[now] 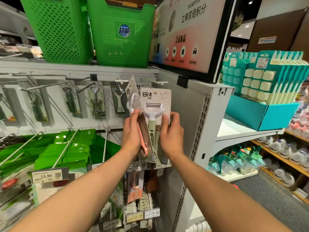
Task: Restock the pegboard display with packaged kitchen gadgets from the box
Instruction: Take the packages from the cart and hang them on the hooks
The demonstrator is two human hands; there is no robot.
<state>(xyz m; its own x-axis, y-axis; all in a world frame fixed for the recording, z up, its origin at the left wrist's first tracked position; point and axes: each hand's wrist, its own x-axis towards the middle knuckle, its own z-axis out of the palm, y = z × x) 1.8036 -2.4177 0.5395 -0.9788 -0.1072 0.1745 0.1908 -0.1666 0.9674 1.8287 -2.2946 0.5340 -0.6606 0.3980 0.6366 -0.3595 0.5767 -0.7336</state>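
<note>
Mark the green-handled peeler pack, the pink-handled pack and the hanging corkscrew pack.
green-handled peeler pack [153, 110], head view, on the white peeler head.
pink-handled pack [132, 88], head view, on the card's upper part.
corkscrew pack [95, 101], head view, on the metal corkscrew.

- Two arms of one person in view, both bare from hand down to the bottom frame edge.
- Left hand [132, 131]: bare; back of hand and thumb show, other fingers mostly hidden.
- Right hand [170, 131]: bare; back of hand and thumb show, thumbnail looks short and plain.
- Left forearm [80, 193]: bare, smooth, widens toward the frame edge with the wide-angle lens.
- Right forearm [225, 190]: bare, same look.
- Finer skin or nail detail too blurred to tell.
</note>
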